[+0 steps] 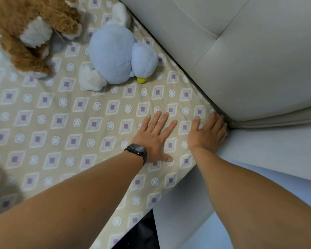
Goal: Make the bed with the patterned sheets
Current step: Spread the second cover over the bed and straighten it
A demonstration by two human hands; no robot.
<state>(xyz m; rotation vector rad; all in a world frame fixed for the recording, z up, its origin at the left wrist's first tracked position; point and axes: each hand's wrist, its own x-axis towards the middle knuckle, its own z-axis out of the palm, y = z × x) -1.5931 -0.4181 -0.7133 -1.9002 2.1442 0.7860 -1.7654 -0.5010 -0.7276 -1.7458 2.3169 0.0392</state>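
Note:
A beige patterned sheet (65,133) with purple squares and white circles covers the mattress. My left hand (154,137), a black watch on its wrist, lies flat on the sheet with fingers spread. My right hand (209,132) presses on the sheet at the mattress corner, its fingers straight and its outer edge against the gap beside the cream padded headboard (250,56). The fingertips reach the seam where sheet meets headboard.
A blue plush bird (118,54) with a yellow beak lies on the sheet by the headboard. A brown and white plush animal (31,31) sits at the top left. A pale bed frame side (269,150) runs along the right.

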